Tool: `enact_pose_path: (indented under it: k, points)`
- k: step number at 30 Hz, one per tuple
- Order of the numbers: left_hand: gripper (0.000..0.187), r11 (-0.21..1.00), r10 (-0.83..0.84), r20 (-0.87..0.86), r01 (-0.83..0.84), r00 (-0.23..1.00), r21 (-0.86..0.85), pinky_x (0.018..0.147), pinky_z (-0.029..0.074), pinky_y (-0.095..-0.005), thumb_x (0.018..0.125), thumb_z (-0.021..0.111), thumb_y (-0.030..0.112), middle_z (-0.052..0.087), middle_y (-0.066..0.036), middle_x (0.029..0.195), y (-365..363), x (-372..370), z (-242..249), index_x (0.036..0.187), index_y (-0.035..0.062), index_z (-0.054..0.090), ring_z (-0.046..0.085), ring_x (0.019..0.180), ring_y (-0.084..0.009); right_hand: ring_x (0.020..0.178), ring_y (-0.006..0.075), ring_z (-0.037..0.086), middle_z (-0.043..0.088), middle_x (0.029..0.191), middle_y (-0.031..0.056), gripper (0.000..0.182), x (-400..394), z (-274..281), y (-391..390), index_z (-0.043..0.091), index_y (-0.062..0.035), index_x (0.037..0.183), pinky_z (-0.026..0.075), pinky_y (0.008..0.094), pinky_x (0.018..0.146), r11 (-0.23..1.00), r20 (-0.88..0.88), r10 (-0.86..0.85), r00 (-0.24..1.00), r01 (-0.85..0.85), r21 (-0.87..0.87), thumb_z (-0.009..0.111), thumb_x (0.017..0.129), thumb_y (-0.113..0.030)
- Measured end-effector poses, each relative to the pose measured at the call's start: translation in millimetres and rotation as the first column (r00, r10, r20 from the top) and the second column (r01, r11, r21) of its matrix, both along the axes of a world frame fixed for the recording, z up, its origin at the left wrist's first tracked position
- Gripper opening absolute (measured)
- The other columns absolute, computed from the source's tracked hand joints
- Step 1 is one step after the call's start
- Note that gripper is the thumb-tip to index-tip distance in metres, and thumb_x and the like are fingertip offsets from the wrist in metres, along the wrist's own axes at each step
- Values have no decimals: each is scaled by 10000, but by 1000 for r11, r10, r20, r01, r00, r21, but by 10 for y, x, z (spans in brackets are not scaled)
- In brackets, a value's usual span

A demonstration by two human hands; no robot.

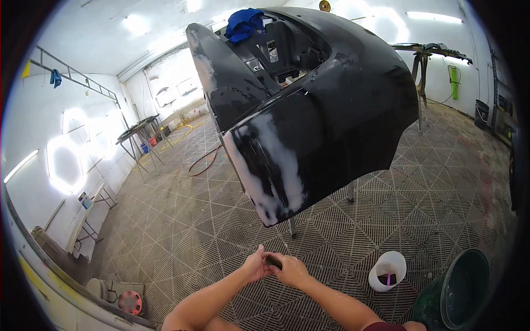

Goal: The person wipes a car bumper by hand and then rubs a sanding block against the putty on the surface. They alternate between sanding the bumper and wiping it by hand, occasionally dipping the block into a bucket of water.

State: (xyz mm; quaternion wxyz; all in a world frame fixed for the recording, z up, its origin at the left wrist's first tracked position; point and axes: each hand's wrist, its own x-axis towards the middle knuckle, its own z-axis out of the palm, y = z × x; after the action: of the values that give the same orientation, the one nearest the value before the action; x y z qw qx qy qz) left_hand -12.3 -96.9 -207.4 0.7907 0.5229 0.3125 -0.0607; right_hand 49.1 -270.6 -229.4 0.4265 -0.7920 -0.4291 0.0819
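My left hand (255,267) and my right hand (292,271) meet low in the middle of the head view. Between them is a small dark block (274,261), perhaps a sanding pad; its exact kind does not show. The fingers of my right hand are closed around it, and those of my left hand touch its near side, with the thumb pointing up. Beyond my hands stands a large black car body panel (353,105), with pale, dull patches near its lower left corner. My hands are apart from it.
At right are a white bucket (402,270) with something dark and a purple stick inside, and a green bin (425,306). Metal stand legs (292,227) support the panel, and a blue cloth (243,25) lies on it. A red hose (205,165) curves over the grid-tiled floor (182,220).
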Motion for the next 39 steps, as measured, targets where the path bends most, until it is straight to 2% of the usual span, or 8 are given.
enact_pose_path:
  k: [17, 19, 24, 30, 35, 36, 37, 39]
  points:
    - [838, 964, -265, -141, 264, 954, -31, 1138, 428, -558, 1087, 225, 642, 495, -257, 1506, -247, 20, 121, 1538, -54, 347, 523, 1369, -419, 924, 368, 742, 763, 1016, 171, 418, 356, -80, 62, 691, -46, 1185, 594, 492, 804, 956, -124, -288, 950, 293, 26, 671, 955, -394]
    - [844, 946, -156, -110, 180, 982, 270, 1153, 373, -621, 1068, 258, 679, 391, -230, 1593, -409, 8, 224, 1603, 26, 259, 429, 1446, -428, 838, 291, 733, 749, 996, 85, 367, 421, 7, 89, 699, -34, 1160, 603, 472, 759, 927, -829, 53, 557, 282, 248, 629, 1017, -364]
    - [878, 859, -174, 1, 152, 985, 489, 1056, 469, -595, 1003, 447, 733, 459, -217, 1505, -340, 38, 168, 1576, 79, 316, 503, 1356, -392, 1087, 206, 645, 680, 1192, 67, 324, 268, 0, 164, 650, -62, 1251, 550, 460, 974, 833, -896, 434, 91, 339, 438, 605, 1056, -318]
    - [784, 855, 46, 123, -103, 991, 508, 903, 547, -451, 1043, 440, 656, 612, -175, 1261, 157, 216, -100, 1472, 0, 419, 626, 1061, -279, 924, 202, 693, 709, 1091, 96, 348, 82, 292, 112, 626, -38, 1271, 596, 371, 847, 897, -927, 374, 18, 244, 367, 601, 1055, -309]
    - [582, 905, 104, -32, -81, 994, 418, 858, 565, -443, 1085, 417, 535, 676, -107, 1149, 374, 193, -108, 1279, 16, 597, 656, 1037, -250, 908, 252, 733, 734, 1051, 124, 342, 104, 507, -98, 631, -21, 1243, 603, 400, 805, 951, -847, 308, 433, -115, 287, 630, 1027, -286]
    - [515, 889, 53, -47, -26, 997, 458, 846, 574, -429, 1069, 492, 481, 690, -101, 1147, 370, 195, -155, 1227, 15, 645, 668, 1050, -234, 947, 292, 731, 737, 1088, 140, 360, 136, 594, -228, 630, -33, 1261, 592, 430, 838, 949, -480, 273, 834, -314, -6, 645, 1006, -286]
    - [515, 893, 48, -49, -21, 998, 449, 846, 574, -429, 1069, 492, 481, 690, -101, 1147, 359, 211, -213, 1227, 15, 645, 668, 1050, -234, 986, 332, 729, 740, 1124, 157, 382, 183, 677, -377, 629, -44, 1279, 581, 459, 871, 884, 48, 341, 939, -303, -357, 660, 985, -286]
    - [384, 747, -227, -83, 228, 970, 625, 661, 546, -376, 1051, 564, 420, 686, -34, 929, 291, 285, -391, 1125, 63, 687, 649, 787, -164, 1089, 393, 694, 720, 1217, 180, 442, 359, 747, -780, 633, -72, 1323, 548, 481, 952, 747, 107, 430, 896, -286, -600, 682, 948, -301]
